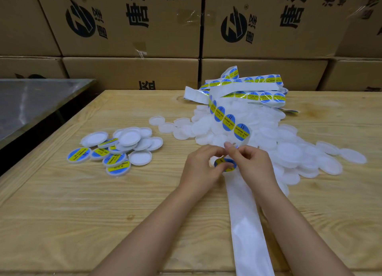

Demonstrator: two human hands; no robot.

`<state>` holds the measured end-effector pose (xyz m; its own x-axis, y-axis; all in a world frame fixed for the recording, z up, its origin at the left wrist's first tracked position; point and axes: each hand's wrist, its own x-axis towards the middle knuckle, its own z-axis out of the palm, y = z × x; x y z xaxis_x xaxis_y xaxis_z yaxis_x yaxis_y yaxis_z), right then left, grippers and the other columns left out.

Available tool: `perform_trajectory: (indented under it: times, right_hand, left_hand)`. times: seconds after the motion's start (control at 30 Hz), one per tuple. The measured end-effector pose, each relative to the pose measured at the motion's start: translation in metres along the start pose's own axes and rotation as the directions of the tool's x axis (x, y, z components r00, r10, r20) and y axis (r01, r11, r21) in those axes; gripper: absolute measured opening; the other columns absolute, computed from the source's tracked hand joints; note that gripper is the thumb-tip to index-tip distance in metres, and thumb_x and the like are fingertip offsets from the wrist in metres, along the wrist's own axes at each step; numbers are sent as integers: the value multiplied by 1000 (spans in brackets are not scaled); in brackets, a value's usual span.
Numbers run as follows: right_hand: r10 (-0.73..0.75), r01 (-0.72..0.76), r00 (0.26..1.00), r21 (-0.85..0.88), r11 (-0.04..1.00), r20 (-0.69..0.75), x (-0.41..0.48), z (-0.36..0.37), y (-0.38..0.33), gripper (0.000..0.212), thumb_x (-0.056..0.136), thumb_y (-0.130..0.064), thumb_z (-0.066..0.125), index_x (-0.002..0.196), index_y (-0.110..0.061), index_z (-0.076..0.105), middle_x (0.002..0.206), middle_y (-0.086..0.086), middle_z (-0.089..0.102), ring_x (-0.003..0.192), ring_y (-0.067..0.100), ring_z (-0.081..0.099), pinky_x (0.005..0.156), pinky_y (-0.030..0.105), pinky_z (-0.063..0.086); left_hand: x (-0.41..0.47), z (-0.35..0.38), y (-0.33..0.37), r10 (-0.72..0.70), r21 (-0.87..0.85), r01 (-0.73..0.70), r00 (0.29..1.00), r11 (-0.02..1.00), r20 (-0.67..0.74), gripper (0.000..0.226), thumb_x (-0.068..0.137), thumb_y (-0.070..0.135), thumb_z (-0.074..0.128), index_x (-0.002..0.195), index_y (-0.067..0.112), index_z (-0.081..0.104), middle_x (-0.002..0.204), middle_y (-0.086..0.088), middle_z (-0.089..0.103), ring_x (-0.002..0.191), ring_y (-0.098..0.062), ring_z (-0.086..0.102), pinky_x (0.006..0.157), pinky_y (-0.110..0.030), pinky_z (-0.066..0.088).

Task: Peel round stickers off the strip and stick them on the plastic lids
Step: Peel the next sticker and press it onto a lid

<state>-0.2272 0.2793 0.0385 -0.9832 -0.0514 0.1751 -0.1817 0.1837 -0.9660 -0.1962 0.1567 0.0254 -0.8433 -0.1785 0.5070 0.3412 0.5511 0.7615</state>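
Both hands meet over the middle of the wooden table [103,203]. The left hand [203,168] curls its fingers round what seems to be a white lid [211,162] bearing a blue-and-yellow round sticker [225,164], though fingers hide most of it. The right hand [253,164] pinches the sticker strip [227,120] just above it between thumb and forefinger.

Emptied backing [246,224] runs from the hands between the forearms to the near edge. Bare wood lies open to the left of the arms and along that edge.

On the right, a heap of plain lids [289,151] crowds the right hand, and the strip climbs over it to a tangle in front of stacked cardboard boxes [132,27]. A cluster of stickered lids [115,151] lies well apart on the left. A metal table [31,102] stands beyond the left edge.
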Motion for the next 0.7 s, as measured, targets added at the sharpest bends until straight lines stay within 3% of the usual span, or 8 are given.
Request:
perform_trajectory:
  times: [0.13, 0.23, 0.4, 0.57, 0.7]
  right_hand:
    - [-7, 5, 998, -25, 1000, -66, 5, -3, 3, 30, 86, -27, 65, 60, -14, 62, 48, -12, 54, 51, 4, 49, 58, 25, 41]
    - [16, -18, 995, -12, 1000, -98, 8, -5, 3, 28, 87, -25, 64, 64, -10, 64, 50, -9, 56, 56, 11, 53, 67, 39, 50]
    - [13, -15, 996, -17, 1000, -90, 7, -5, 2, 28, 87, -24, 64, 61, -15, 62, 44, -13, 54, 52, 9, 51, 67, 37, 48]
    - [-12, 6, 994, -53, 999, -109, 5, -5, 1, 23, 86, -27, 65, 67, -13, 66, 59, -3, 62, 59, 14, 55, 66, 36, 48]
    - [-57, 27, 981, -163, 986, -183, 8, -7, 5, 22, 86, -28, 65, 70, -13, 66, 64, -6, 64, 62, 7, 56, 60, 20, 42]
  left_hand:
    - [-1, 1, 0, 22, -24, -21, 1000, 999, 16, 27, 67, 15, 81, 91, 16, 69, 87, 19, 63, 89, 2, 57, 83, -13, 43]
    - [-1, 1, -3, 24, -39, -22, 999, 999, 40, 18, 69, 14, 80, 80, 12, 66, 90, 12, 67, 91, -6, 62, 86, -25, 48]
    - [-1, 2, -4, 26, -51, -25, 999, 998, 27, 22, 70, 14, 80, 87, 12, 66, 85, 7, 67, 84, -10, 64, 81, -28, 52]
    - [1, 2, -7, 33, -6, -33, 999, 999, -3, 22, 68, 18, 81, 82, 14, 64, 78, 6, 65, 77, -12, 61, 76, -27, 51]
    - [-1, 2, -7, 18, -63, -16, 999, 998, 42, 12, 76, 14, 75, 77, 15, 63, 85, 9, 69, 88, -7, 64, 84, -26, 50]
